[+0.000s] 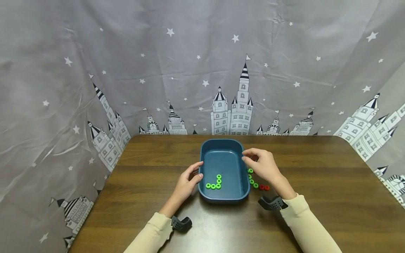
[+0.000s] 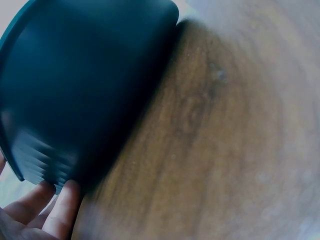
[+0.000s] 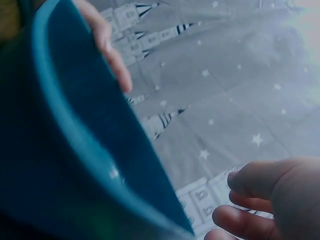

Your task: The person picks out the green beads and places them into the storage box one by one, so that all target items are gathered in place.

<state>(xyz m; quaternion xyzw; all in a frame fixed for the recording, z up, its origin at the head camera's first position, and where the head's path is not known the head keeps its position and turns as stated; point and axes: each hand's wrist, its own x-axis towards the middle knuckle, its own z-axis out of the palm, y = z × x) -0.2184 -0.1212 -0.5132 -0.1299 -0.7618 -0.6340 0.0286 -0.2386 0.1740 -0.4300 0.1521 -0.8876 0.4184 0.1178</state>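
Observation:
A dark blue rectangular tray [image 1: 223, 163] stands on the table. Several small green rings [image 1: 213, 186] form an L shape on its floor, toward the near left corner. At the tray's left side is my left hand [image 1: 186, 182]; in the left wrist view its fingertips [image 2: 69, 192] touch the ridged outer wall of the tray [image 2: 90, 75]. My right hand [image 1: 262, 164] hovers by the right rim with bent, loose fingers. The right wrist view shows its fingers [image 3: 250, 177] apart from the tray [image 3: 82, 135], holding nothing.
Outside the tray on the right, several green rings [image 1: 251, 181] and two red rings [image 1: 261, 187] lie in a curved line, partly hidden by the tray and right hand. A brown wooden table [image 1: 152, 168] meets a grey curtain [image 1: 177, 66] printed with castles and stars.

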